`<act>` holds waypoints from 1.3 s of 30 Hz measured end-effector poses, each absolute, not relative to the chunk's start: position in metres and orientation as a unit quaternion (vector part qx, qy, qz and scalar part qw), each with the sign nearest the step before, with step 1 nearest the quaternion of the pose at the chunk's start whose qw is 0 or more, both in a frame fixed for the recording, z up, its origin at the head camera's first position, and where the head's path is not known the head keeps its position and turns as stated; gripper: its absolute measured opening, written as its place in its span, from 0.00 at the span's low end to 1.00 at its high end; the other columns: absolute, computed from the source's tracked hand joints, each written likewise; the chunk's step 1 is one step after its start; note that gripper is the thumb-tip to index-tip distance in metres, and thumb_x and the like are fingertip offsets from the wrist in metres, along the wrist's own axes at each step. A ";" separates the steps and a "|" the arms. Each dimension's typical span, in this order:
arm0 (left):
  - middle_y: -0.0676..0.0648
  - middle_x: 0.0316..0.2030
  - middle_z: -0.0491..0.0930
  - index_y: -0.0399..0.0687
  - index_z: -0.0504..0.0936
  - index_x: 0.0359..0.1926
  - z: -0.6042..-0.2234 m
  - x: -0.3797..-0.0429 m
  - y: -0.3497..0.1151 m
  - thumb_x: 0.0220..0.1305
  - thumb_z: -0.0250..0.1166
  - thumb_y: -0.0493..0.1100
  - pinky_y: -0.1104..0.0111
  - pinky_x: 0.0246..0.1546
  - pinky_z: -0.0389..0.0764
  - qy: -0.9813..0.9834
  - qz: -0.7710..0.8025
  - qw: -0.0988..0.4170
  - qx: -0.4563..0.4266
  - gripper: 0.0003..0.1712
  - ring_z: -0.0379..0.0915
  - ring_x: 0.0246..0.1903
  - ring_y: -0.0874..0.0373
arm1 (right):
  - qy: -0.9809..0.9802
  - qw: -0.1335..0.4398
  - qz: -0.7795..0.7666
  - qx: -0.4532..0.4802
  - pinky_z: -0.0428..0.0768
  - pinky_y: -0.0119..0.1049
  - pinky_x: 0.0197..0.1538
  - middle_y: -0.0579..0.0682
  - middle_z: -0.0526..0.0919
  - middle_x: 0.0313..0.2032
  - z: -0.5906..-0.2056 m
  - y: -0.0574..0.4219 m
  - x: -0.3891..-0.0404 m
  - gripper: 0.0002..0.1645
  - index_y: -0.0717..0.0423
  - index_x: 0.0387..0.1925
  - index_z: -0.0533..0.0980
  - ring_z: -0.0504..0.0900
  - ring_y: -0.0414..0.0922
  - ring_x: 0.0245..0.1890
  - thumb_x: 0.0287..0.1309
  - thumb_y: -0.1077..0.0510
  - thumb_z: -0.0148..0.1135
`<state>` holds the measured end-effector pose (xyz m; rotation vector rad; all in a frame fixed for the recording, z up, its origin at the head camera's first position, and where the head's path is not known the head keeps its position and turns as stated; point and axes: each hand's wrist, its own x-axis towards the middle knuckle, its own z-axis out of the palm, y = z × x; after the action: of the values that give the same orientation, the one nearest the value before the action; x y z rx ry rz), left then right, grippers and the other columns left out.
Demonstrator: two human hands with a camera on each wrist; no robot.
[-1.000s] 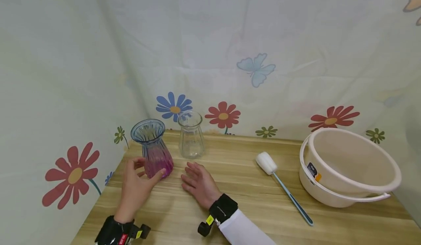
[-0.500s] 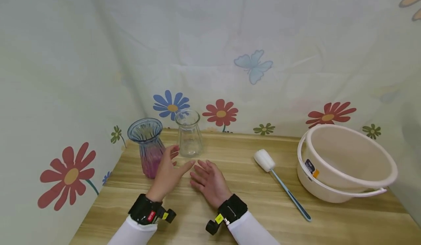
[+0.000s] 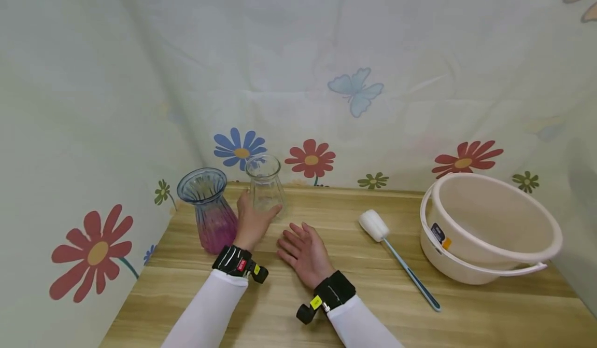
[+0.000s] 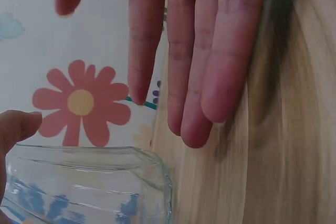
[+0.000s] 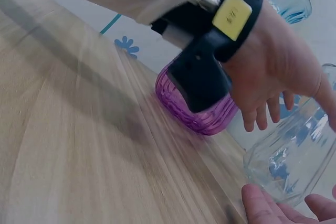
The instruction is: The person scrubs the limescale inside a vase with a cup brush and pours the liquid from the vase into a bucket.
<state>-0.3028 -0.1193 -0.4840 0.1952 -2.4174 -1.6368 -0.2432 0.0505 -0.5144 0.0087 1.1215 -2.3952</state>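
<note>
A pale cloth backdrop (image 3: 420,52) hung behind a wooden table (image 3: 494,317) and continued along its left side, with soft creases running down it; a light blue butterfly (image 3: 356,91) was printed near the middle of the rear stretch; lower down, close above the table's far edge, came a row of printed blooms, among them a blue flower (image 3: 241,153) and a small green flower (image 3: 373,181); a large red flower (image 3: 97,253) spread over the left side; the tabletop had light brown, streaky grain; the light was muted, with blurred shadows on the wood.
</note>
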 end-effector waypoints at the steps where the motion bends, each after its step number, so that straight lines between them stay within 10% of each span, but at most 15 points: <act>1: 0.33 0.78 0.50 0.40 0.45 0.80 -0.486 -0.307 -0.119 0.56 0.78 0.55 0.43 0.76 0.58 -0.821 -0.556 0.111 0.067 0.65 0.52 0.77 0.36 | 0.410 0.247 -0.878 0.004 0.57 0.54 0.80 0.63 0.45 0.82 -0.515 0.051 -0.244 0.46 0.57 0.82 0.42 0.51 0.62 0.81 0.79 0.35 0.36; 39: 0.37 0.75 0.64 0.44 0.60 0.76 -0.494 -0.347 -0.118 0.44 0.85 0.52 0.50 0.77 0.59 -0.780 -0.602 0.136 0.099 0.62 0.57 0.76 0.41 | 0.397 0.246 -0.884 0.033 0.60 0.52 0.80 0.63 0.49 0.81 -0.522 0.055 -0.248 0.46 0.57 0.82 0.43 0.53 0.60 0.81 0.78 0.35 0.38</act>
<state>-0.3466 -0.1177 -0.4940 0.2877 -2.2599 -1.7447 -0.2480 0.0546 -0.5216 0.0910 1.0838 -2.4105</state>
